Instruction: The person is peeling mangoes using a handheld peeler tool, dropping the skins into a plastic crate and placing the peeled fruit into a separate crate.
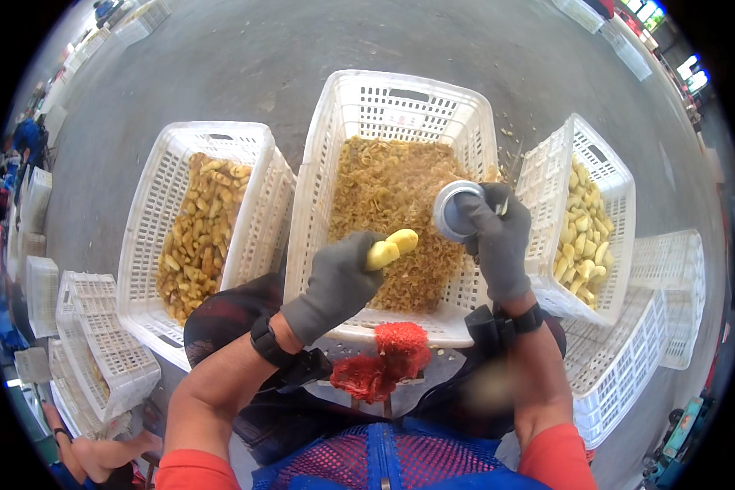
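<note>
My left hand (343, 273), in a grey glove, is closed around a smooth yellow ginger-like root (394, 249), whose knobby end sticks out past the fingers. My right hand (500, 241), gloved the same way, is closed on a round, grey, cup-like thing (457, 210) with a pale rim. A thin light edge shows between the right fingers; its kind is hidden. Both hands are over a white plastic crate (404, 86) heaped with brownish-yellow peelings (392, 180). The left hand is above its near left part, the right hand by its right wall.
A white crate (271, 163) of brownish roots (200, 237) stands at left. At right, a tilted crate (616, 175) holds cleaner yellow roots (584, 237). A red mesh bundle (384, 359) lies at the middle crate's near edge. Stacked crates (106, 327) and another person's arm (98, 457) are far left.
</note>
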Available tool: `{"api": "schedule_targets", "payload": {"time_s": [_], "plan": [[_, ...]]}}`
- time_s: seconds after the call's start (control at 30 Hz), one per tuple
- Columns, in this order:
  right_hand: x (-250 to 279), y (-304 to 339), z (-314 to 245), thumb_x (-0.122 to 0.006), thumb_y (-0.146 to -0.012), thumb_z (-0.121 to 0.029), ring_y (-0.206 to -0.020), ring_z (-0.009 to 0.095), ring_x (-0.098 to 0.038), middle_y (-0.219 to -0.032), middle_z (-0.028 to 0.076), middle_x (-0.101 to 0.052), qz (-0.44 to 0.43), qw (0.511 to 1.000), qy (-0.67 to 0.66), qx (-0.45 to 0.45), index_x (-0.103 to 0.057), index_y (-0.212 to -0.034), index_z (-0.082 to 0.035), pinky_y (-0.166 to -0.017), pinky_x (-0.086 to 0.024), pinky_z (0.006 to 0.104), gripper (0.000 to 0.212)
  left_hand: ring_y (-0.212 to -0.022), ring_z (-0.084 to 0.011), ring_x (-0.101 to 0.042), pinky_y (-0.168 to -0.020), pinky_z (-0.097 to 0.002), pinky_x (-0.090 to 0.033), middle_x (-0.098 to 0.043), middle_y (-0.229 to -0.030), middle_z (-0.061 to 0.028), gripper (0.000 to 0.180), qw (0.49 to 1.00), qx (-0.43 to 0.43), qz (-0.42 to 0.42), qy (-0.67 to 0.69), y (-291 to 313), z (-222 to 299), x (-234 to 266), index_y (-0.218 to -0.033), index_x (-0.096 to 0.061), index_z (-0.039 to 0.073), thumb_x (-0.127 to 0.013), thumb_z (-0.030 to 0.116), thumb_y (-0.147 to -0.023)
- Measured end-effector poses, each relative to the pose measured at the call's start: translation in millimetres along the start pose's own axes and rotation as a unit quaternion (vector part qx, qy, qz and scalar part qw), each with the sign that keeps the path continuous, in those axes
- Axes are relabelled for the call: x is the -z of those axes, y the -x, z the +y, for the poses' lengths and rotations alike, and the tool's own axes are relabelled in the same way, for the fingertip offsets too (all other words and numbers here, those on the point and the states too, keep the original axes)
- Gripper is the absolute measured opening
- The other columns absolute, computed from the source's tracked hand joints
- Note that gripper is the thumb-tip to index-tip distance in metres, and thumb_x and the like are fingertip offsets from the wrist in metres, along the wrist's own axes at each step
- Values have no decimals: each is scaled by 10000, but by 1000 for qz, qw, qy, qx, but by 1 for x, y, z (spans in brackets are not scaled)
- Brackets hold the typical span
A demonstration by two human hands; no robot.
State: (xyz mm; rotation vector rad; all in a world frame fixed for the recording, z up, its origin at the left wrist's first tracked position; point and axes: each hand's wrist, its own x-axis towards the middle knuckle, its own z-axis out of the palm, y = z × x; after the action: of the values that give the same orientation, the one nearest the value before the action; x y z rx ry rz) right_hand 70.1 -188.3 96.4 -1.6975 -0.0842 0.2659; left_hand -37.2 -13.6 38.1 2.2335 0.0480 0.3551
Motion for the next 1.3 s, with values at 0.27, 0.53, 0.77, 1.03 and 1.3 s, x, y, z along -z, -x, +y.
{"api": "schedule_targets", "payload": {"time_s": [0.27,0.53,0.77,1.03,1.3], "plan": [[-10,-12,34,-647,-796,-146,-504,115,-546,-605,58,-578,20,968,153,198,-602,-844,-7,-443,-426,278,154,-687,-289,-629,-602,-353,-488,-615,-767,-144,239,999,16,-27,25,2,3,-4,-937,-594,53,-657,19,-709],[3,-6,-4,-634,-811,-183,-411,57,-467,-617,26,-566,-5,999,-44,-28,-601,-860,0,-356,-339,192,192,-696,-261,-623,-611,-339,-483,-624,-785,-126,277,995,55,-38,74,-4,6,4,-949,-576,74,-711,89,-708],[4,-10,25,-597,-808,-160,-451,75,-499,-620,37,-578,-53,992,97,67,-612,-843,-21,-382,-367,220,144,-768,-56,-556,-675,-229,-471,-624,-855,11,335,957,153,-66,237,-6,13,9,-1035,-623,50,-708,19,-712],[-1,-5,15,-575,-786,-134,-531,116,-571,-706,87,-608,-94,995,-17,-10,-588,-905,50,-446,-449,223,219,-764,-46,-545,-660,-219,-461,-618,-846,16,297,969,122,-69,203,-4,11,9,-1005,-637,50,-676,-15,-718],[4,-15,15,-601,-789,-86,-581,166,-603,-681,135,-630,-9,1000,20,8,-628,-856,3,-523,-472,275,115,-678,-59,-554,-603,-231,-458,-619,-771,-13,260,954,161,-87,236,-2,6,15,-968,-627,48,-681,34,-714]]}}
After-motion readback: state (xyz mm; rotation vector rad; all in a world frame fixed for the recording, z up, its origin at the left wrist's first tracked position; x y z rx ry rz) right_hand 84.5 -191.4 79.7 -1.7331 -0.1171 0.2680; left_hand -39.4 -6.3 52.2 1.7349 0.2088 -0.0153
